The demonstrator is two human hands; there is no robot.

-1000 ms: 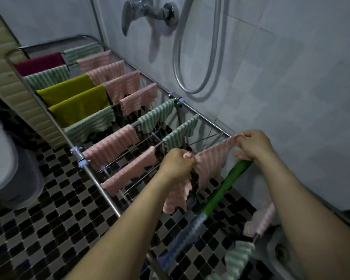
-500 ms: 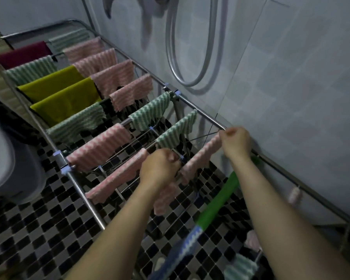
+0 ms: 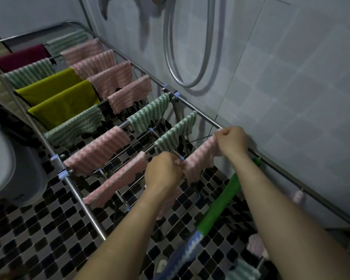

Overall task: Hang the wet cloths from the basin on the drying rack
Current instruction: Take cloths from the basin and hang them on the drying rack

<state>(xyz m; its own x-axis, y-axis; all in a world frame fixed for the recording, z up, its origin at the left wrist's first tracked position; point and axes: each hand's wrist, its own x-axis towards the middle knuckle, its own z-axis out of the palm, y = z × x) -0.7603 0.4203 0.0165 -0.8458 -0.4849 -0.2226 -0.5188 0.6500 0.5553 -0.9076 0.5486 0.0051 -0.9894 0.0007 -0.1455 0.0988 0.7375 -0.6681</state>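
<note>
- The whole frame is dim, with a cool grey-blue tint.
- The tiled wall (image 3: 291, 98) on the right is the brightest part; the checkered floor (image 3: 28, 239) at lower left is dark.
- The shower hose (image 3: 168, 37) throws a soft shadow at upper centre.
- The drying rack (image 3: 79, 199) rails bend at the upper left edge.
- The forearms (image 3: 119, 239) at the bottom look slightly blurred.

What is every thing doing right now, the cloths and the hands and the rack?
pink striped cloth: draped over a rack bar, held at both ends.
left hand: grips the cloth's near end.
right hand: pinches its far end by the wall-side rail.
drying rack: unfolded, most bars hung with cloths.
yellow cloths: two, hanging spread out.
shower hose: hanging looped on the wall.
</note>
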